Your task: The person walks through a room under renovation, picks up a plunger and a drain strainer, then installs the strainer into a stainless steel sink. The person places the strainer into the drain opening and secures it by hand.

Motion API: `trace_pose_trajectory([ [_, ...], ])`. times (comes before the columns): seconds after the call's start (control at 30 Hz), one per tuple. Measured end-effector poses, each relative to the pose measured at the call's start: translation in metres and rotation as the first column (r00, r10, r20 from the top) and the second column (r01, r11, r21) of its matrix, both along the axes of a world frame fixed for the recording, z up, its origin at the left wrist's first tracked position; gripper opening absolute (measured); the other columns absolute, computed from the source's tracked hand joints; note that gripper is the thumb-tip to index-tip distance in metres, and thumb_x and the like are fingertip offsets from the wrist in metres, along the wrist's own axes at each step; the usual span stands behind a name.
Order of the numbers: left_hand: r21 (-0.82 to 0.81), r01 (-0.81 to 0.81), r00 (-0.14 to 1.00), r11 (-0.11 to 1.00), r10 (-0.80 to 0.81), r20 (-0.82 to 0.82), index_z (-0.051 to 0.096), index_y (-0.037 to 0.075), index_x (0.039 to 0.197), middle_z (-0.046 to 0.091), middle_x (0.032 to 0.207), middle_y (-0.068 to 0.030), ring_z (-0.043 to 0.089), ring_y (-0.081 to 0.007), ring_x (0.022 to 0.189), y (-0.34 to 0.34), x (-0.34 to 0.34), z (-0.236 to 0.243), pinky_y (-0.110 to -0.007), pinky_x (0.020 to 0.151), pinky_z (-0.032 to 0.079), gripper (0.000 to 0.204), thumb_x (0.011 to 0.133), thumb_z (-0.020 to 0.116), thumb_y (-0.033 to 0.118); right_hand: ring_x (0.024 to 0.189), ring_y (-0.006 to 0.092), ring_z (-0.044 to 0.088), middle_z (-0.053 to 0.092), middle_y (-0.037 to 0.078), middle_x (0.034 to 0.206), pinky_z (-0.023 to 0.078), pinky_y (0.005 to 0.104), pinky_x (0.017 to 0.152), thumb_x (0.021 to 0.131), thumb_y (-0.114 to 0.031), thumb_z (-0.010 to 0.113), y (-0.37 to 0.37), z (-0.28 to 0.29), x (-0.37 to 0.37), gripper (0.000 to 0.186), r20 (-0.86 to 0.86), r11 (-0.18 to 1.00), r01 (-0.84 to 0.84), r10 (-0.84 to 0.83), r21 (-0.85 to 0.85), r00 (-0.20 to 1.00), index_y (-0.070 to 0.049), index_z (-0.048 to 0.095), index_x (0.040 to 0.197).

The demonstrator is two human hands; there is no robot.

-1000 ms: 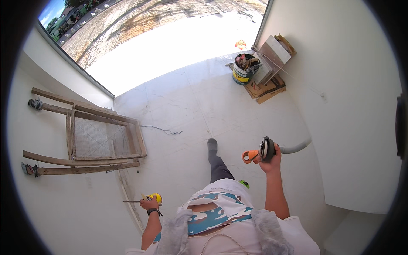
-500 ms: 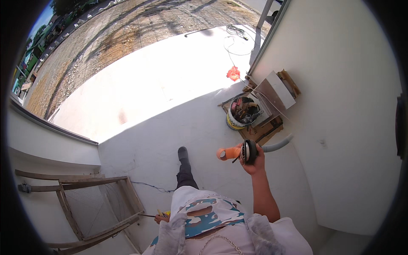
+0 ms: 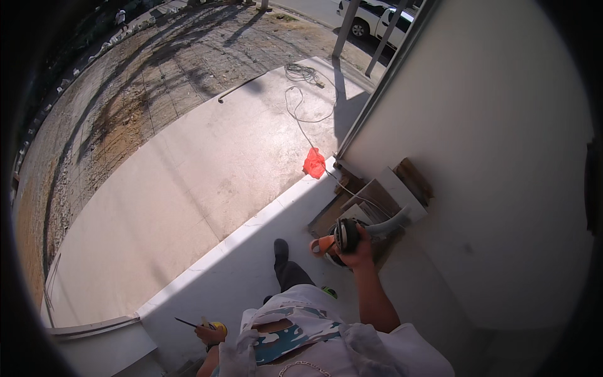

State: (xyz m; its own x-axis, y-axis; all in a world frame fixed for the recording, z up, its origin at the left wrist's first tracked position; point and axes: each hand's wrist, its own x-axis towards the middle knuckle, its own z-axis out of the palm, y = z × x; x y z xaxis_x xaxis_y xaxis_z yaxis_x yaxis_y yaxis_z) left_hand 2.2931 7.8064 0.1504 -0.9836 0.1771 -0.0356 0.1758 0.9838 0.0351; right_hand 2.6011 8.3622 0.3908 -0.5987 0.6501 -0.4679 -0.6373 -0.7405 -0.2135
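Observation:
At the right, my right hand [image 3: 358, 248] is closed on an orange-and-black power tool [image 3: 345, 236]. The tool has a round black part at the palm and an orange cylindrical body to the left; a grey curved tube [image 3: 389, 225] runs off to its right. It hangs in the air above a bucket, which it mostly hides. Low at the left, my left hand [image 3: 210, 334] is closed round a thin dark rod [image 3: 184, 322] pointing left. A yellow rounded thing [image 3: 219, 327], perhaps a tape measure, is in the same hand.
Boards and slabs [image 3: 377, 195] lean by the right wall. A red plastic bag [image 3: 314, 163] lies at the sunlit threshold, with a cable [image 3: 300, 129] running past it. Beyond the slab is rough ground [image 3: 132, 113]; a white pickup [image 3: 383, 25] stands behind posts. A small green thing [image 3: 329, 292] lies near my leg.
My view has turned right and I have stepped toward the boards and bucket. The tool now covers most of the bucket. The wooden frame at the left has gone out of view.

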Motion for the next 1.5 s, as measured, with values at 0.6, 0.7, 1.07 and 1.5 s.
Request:
trace_pose_trajectory([
  [0.6, -0.076, 0.049, 0.852, 0.996, -0.002, 0.523, 0.048, 0.001, 0.132, 0.051, 0.133, -0.0195, 0.055, -0.0406, 0.117, 0.643, -0.283, 0.021, -0.055, 0.103, 0.047, 0.075, 0.076, 0.077, 0.04, 0.093, 0.026, 0.074, 0.073, 0.012, 0.107, 0.064, 0.0421, 0.078, 0.094, -0.043, 0.065, 0.527, -0.002, -0.25, 0.043, -0.014, 0.98, 0.192, -0.192, 0.05, 0.981, -0.01, 0.067, 0.122],
  [0.7, -0.126, 0.105, 0.838, 0.987, -0.019, 0.545, 0.045, -0.001, 0.135, 0.049, 0.134, -0.0204, 0.053, -0.0409, 0.12, 0.738, -0.33, 0.005, -0.054, 0.104, 0.047, 0.08, 0.073, 0.08, 0.038, 0.095, 0.0263, 0.073, 0.072, 0.012, 0.108, 0.062, 0.0425, 0.082, 0.094, -0.042, 0.066, 0.616, -0.008, -0.274, 0.043, -0.039, 0.965, 0.225, -0.222, 0.132, 0.974, -0.009, 0.067, 0.122],
  [1.07, -0.073, 0.474, 0.838, 0.877, -0.424, 0.344, 0.035, -0.005, 0.143, 0.043, 0.138, -0.0236, 0.046, -0.042, 0.13, 1.191, -0.507, 0.052, -0.051, 0.108, 0.047, 0.098, 0.069, 0.089, 0.028, 0.099, 0.029, 0.07, 0.07, 0.012, 0.111, 0.06, 0.0414, 0.084, 0.092, -0.039, 0.068, 0.89, -0.003, -0.288, 0.046, 0.061, 0.881, 0.468, -0.472, 0.061, 0.88, -0.009, 0.063, 0.127],
  [1.5, -0.126, 0.499, 0.78, 0.857, -0.381, 0.496, 0.041, -0.003, 0.137, 0.045, 0.133, -0.0222, 0.048, -0.0416, 0.127, 1.639, -0.383, 0.032, -0.052, 0.107, 0.046, 0.091, 0.067, 0.088, 0.031, 0.102, 0.0266, 0.071, 0.072, 0.008, 0.113, 0.059, 0.0442, 0.087, 0.092, -0.032, 0.068, 1.253, -0.047, -0.217, 0.034, 0.008, 0.795, 0.603, -0.604, -0.067, 0.797, -0.009, 0.068, 0.117],
])
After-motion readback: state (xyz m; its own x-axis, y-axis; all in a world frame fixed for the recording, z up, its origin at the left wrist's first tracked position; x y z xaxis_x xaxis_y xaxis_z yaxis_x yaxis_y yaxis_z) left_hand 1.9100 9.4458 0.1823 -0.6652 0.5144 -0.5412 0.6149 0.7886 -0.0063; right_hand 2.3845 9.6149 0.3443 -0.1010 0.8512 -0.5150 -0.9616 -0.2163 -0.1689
